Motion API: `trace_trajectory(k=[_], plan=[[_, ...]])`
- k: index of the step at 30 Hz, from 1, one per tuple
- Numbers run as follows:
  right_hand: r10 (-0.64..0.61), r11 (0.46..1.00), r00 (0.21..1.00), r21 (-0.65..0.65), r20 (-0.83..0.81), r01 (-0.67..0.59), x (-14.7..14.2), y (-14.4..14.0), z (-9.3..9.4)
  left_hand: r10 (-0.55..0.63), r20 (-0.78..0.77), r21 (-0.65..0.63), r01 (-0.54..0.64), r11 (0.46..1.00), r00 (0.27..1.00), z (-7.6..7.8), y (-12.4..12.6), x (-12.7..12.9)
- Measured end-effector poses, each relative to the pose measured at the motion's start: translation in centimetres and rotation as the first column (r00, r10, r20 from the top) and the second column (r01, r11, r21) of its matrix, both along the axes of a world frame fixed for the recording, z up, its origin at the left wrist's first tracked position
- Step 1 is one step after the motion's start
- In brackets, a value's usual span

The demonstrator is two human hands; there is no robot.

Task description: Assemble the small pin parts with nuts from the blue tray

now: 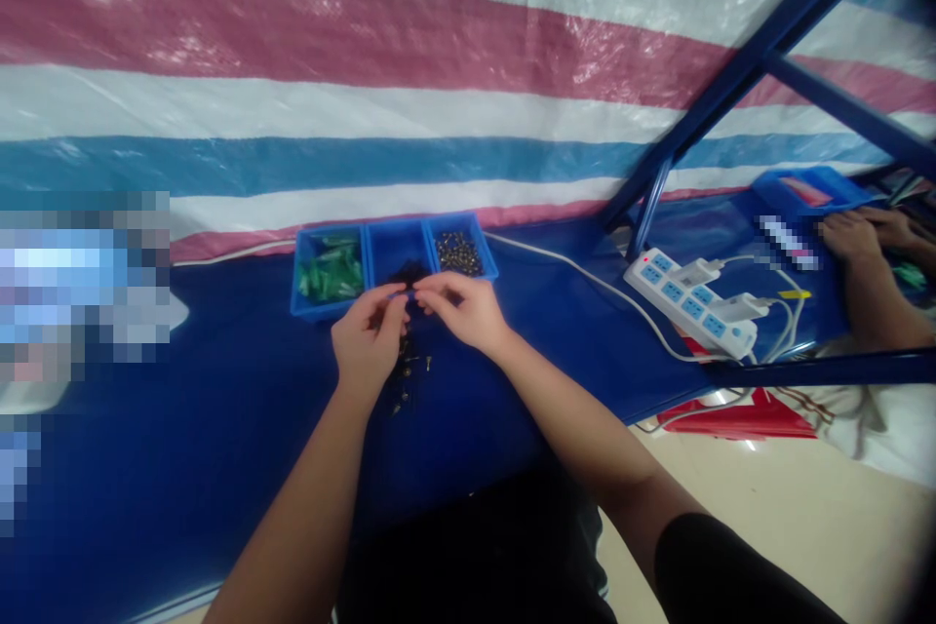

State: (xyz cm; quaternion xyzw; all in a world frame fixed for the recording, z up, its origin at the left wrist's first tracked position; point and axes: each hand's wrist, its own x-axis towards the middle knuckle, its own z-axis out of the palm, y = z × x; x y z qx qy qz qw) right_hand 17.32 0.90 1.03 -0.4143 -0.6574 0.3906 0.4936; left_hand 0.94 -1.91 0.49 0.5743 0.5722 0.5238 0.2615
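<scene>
My left hand (370,331) and my right hand (464,310) meet in front of a blue divided bin (329,314), fingertips pinched close together. Whatever sits between the fingertips is too small and too covered to name. The bin's left compartment holds green pieces (332,271). Small dark pieces (409,273) lie in its middle compartment, partly hidden behind my fingers. In the right compartment are many small brass-coloured metal parts (457,253). Several loose small metal parts (407,372), some like screws, are scattered on the blue table just below my hands.
A white power strip (691,302) with plugs and cables lies right on the blue table (255,429). Blue metal frame bars (731,88) rise beside it. Beyond them another person's hands (855,239) are near a blue bin (811,187). A striped sheet (366,29) hangs behind.
</scene>
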Motion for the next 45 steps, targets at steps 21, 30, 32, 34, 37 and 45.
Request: trace_trajectory(k=[21, 30, 32, 34, 37, 45], plan=[[0.021, 1.0, 1.0, 0.008, -0.01, -0.021, -0.13, -0.2, 0.12, -0.003, 0.028, -0.004, 0.003, 1.0, 1.0, -0.06, 0.0, -0.09], [-0.002, 0.999, 1.0, -0.039, -0.027, 0.001, -0.04, -0.03, -0.01, -0.003, 0.016, -0.024, 0.004, 1.0, 1.0, -0.05, -0.03, 0.04], [0.004, 0.999, 1.0, -0.041, -0.014, -0.004, -0.06, -0.08, 0.09, 0.002, 0.018, -0.012, -0.002, 1.0, 1.0, -0.12, 0.0, 0.01], [0.006, 1.0, 1.0, -0.022, 0.004, -0.006, -0.06, -0.12, 0.17, 0.006, 0.019, -0.003, -0.006, 1.0, 1.0, -0.18, 0.03, -0.03], [-0.006, 1.0, 1.0, 0.021, 0.025, 0.005, -0.01, -0.13, 0.21, -0.003, 0.029, 0.0, 0.003, 1.0, 1.0, -0.21, 0.07, -0.11], [-0.013, 1.0, 1.0, -0.006, 0.021, 0.013, 0.08, -0.06, 0.09, -0.034, 0.044, -0.044, 0.036, 0.998, 0.998, -0.2, 0.0, -0.12]])
